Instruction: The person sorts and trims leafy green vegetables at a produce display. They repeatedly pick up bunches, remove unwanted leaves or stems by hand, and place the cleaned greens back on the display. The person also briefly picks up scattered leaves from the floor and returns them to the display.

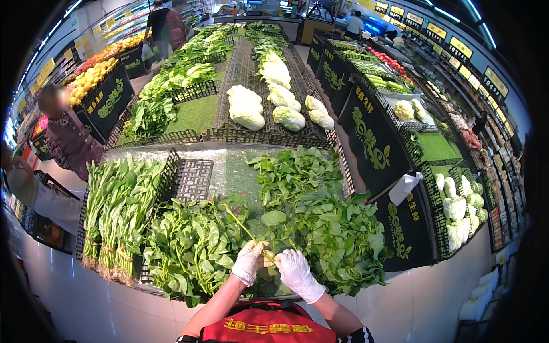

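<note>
My left hand (252, 262), in a white glove, has its fingers closed on a green leafy stem (241, 225) that points up and to the left. Close beside it, my right hand (296, 271), gloved too, pinches the same greens near their lower end. Leafy greens (195, 244) lie in a heap to the left of my hands, and another heap of leafy greens (343, 238) lies to the right. Farther back is a smaller pile of greens (300, 171). Tied bunches of long-leaved greens with roots (122, 206) stand at the left.
A black plastic crate (193, 180) sits behind the left heap. Napa cabbages (288, 118) lie on the display beyond. At the left, a person (70, 133) stands by the stand's edge. A neighbouring stand (369, 133) runs along the right, with a white bag (404, 188) at its corner.
</note>
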Demonstrator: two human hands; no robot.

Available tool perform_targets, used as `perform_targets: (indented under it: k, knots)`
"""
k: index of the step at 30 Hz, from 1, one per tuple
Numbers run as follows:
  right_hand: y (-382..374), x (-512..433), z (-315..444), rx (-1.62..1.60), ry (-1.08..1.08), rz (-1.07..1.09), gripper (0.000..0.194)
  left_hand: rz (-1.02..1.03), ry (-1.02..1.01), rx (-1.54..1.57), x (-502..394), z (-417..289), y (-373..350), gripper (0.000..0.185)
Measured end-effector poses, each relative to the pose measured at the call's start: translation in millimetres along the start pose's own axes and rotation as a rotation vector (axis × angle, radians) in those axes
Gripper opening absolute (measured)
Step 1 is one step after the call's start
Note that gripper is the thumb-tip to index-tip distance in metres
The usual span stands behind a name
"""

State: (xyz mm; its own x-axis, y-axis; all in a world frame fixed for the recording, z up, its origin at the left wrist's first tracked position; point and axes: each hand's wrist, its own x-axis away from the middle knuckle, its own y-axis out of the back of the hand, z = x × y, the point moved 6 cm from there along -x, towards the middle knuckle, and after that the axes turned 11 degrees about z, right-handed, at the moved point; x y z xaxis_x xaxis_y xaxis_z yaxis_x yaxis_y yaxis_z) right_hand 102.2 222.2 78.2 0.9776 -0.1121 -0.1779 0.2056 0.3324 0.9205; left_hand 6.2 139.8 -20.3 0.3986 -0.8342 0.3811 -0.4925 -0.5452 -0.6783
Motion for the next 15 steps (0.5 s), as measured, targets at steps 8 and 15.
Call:
perform_targets:
  k: [8,15]
  knots:
    - [-13,-4,-4,0.077,-0.040,0.123,0.009,-0.006,-0.126,-0.196,8,-14,-12,0.020]
    - [-24,21,-56,-0.813,-0.524,-0.164,0.008,-0.068,-0.155,-0.249,24,-34,-11,0.024]
